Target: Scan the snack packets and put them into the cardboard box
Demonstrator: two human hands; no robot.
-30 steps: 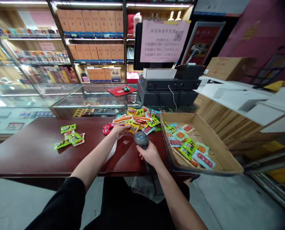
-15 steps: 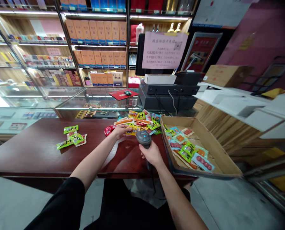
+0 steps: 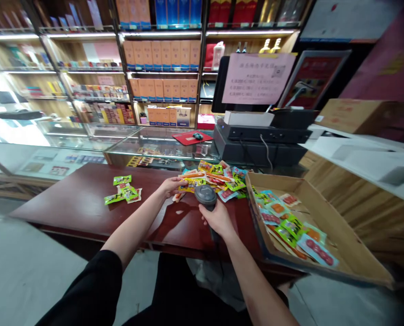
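Observation:
My left hand [image 3: 172, 187] pinches the edge of a yellow snack packet [image 3: 195, 184] just in front of a heap of mixed snack packets [image 3: 218, 175]. My right hand [image 3: 217, 218] is wrapped round the handle of a dark grey barcode scanner [image 3: 205, 196]. The scanner's head is close to the right end of the yellow packet; whether they touch I cannot tell. Part of a small packet [image 3: 178, 197] shows below my left fingers. Further left on the dark red table, several green and reddish packets [image 3: 124, 192] lie in a small group.
A shallow cardboard box [image 3: 353, 240] with several snack packets stands at the table's right. Behind the heap are a glass counter [image 3: 147, 141], a red mouse pad [image 3: 184, 138] and a black till [image 3: 252, 147] below a screen with a pink notice [image 3: 259, 79]. The scanner's cable hangs down.
My view has turned left, so the surroundings sit further right in the picture. Both hands keep their grips. The blue light on the scanner's head no longer shows, nor does the red packet beside my left hand.

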